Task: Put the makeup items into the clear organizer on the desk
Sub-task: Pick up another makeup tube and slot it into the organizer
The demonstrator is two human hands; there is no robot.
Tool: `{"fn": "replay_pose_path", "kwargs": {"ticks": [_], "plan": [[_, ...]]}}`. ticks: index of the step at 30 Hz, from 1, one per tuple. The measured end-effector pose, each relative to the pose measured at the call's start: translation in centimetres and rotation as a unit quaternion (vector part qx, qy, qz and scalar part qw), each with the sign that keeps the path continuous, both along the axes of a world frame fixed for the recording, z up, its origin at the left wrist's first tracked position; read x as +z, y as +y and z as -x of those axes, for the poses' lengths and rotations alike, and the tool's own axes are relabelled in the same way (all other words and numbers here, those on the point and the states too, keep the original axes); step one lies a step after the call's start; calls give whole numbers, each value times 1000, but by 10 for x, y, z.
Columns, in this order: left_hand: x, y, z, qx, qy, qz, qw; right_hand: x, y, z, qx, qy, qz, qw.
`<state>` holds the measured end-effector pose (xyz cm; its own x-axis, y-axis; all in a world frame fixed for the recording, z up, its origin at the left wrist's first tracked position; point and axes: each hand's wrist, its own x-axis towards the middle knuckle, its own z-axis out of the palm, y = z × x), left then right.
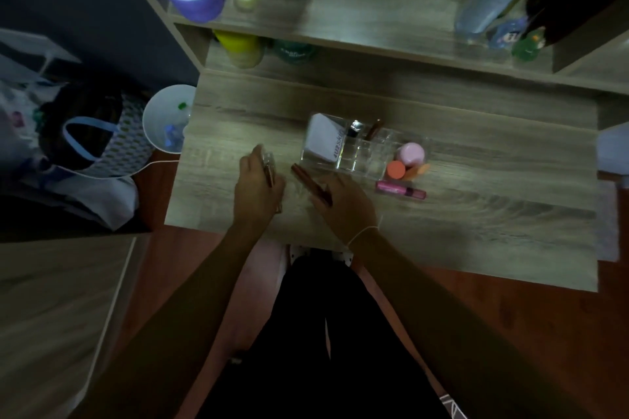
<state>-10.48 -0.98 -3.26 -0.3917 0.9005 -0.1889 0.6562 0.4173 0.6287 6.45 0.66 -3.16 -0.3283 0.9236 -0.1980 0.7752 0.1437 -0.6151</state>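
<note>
Looking down at the wood-grain desk (476, 214), you have both hands low over its front-left part. Your left hand (258, 184) is curled around a small clear-capped item with a slim brownish tube (269, 172) showing between the fingers; blur hides exactly what it is. Your right hand (343, 204) is closed on a long, slender reddish-brown stick (311, 184), which slants up and left out of your grip, its free end just short of the organizer's front-left corner. The clear organizer (360, 156) sits near the middle of the desk, a boxy piece of glossy see-through plastic split into compartments. Its big left compartment holds a white, flat-sided tube with dark lettering (325, 139), leaning; behind the small cells stand a black tube with a shiny silver cap (355, 129) and a thin brown pencil (373, 128). At the organizer's right end, whether inside or beside it you cannot tell, are a round pale-pink jar (412, 152), a round coral-orange lid (396, 170) and a soft orange piece (418, 171). Just in front lies a glittery pink lip-gloss tube (401, 189), flat on the desk.
</note>
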Motion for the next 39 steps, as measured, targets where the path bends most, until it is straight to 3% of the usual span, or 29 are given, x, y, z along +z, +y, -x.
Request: {"fn": "replay_pose_path", "kwargs": {"ticks": [8,15,26,34,39], "plan": [[8,4,16,18,-34,-5,999,6,12,18,42,-59,12,997],[40,27,7,14,-111,-101,989,46,8,-6,-32,63,63,996],[85,80,-52,-100,-192,-190,958,88,55,-81,-215,137,-103,961],[61,77,-64,-182,-150,-154,959,77,77,-82,-206,121,-99,966],[43,75,-64,-164,-132,-88,974,63,82,-75,-170,77,-96,978]]}}
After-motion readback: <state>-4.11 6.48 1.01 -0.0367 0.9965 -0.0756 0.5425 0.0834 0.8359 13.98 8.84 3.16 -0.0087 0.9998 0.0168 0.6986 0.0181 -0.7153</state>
